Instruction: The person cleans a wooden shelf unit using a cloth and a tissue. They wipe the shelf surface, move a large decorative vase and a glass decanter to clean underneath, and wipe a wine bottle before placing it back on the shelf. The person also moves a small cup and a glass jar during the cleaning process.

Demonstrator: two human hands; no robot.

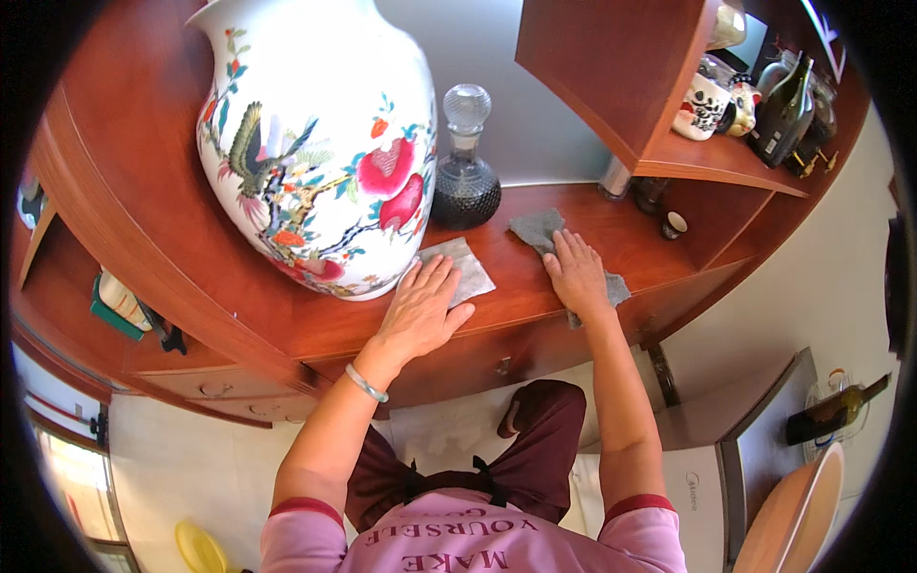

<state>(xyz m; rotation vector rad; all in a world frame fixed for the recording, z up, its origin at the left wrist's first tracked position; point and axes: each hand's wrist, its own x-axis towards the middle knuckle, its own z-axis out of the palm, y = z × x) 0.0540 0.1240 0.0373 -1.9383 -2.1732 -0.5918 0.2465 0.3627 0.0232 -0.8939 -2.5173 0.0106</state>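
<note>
My left hand lies flat with fingers spread, on the near left part of a pale grey cloth on the wooden cabinet shelf. Its fingertips are close to the base of a large painted porcelain vase. Further right, my right hand rests palm down on a darker grey cloth, which shows beyond the fingers and on both sides of the wrist. Behind the pale cloth, beside the vase, a textured glass decanter stands with its round stopper on.
A small cup lies tilted at the shelf's right, near a clear glass. An upper compartment holds a dark bottle, a panda-patterned mug and a figurine. A bottle and a large pinkish basin are at lower right.
</note>
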